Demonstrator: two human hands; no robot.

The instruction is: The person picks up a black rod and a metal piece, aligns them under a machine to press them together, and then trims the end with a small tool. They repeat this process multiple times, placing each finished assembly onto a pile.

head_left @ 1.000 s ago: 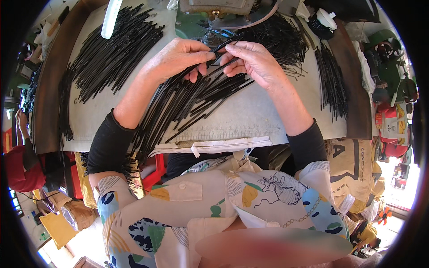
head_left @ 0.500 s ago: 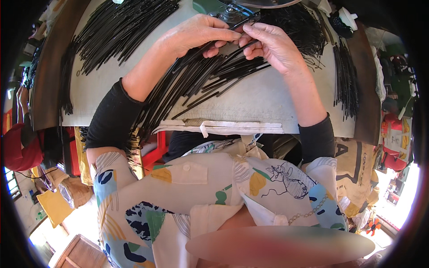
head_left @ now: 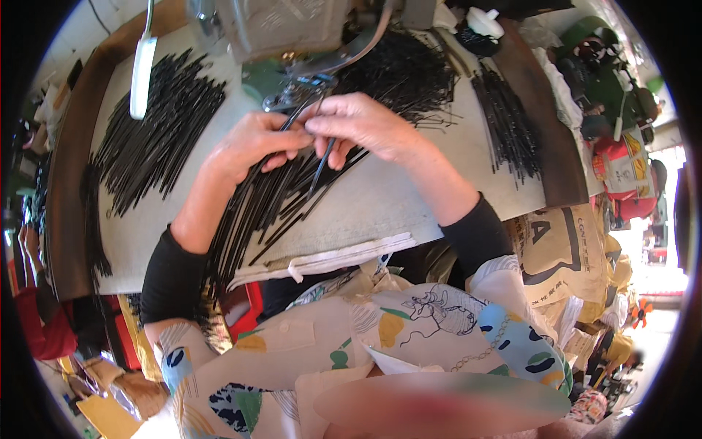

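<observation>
Thin black strips, like narrow straps or tubing, lie in a long bundle (head_left: pixel 252 212) running from beneath my hands to the table's front edge. My left hand (head_left: pixel 252 146) pinches a black strip (head_left: pixel 295 115) close to the metal foot of a sewing machine (head_left: pixel 281 33). My right hand (head_left: pixel 365 126) is closed at its fingertips, meeting the left fingers. Another dark strip (head_left: pixel 320 170) hangs down out of the right fingers. Just where the two hands meet, the fingers hide part of the strips. A green plate (head_left: pixel 259 80) lies under the machine's foot.
More black strips lie in a wide pile (head_left: pixel 157 132) at the left, a tangled heap (head_left: pixel 402 69) behind my right hand and a bundle (head_left: pixel 508 124) at the right. A white lamp (head_left: pixel 142 79) hangs at far left. White cloth tape (head_left: pixel 336 254) runs along the front edge.
The view has tilted up and swung right, so more of the machine shows. My hands remain together near its foot; a strip now points down from my right fingers.
</observation>
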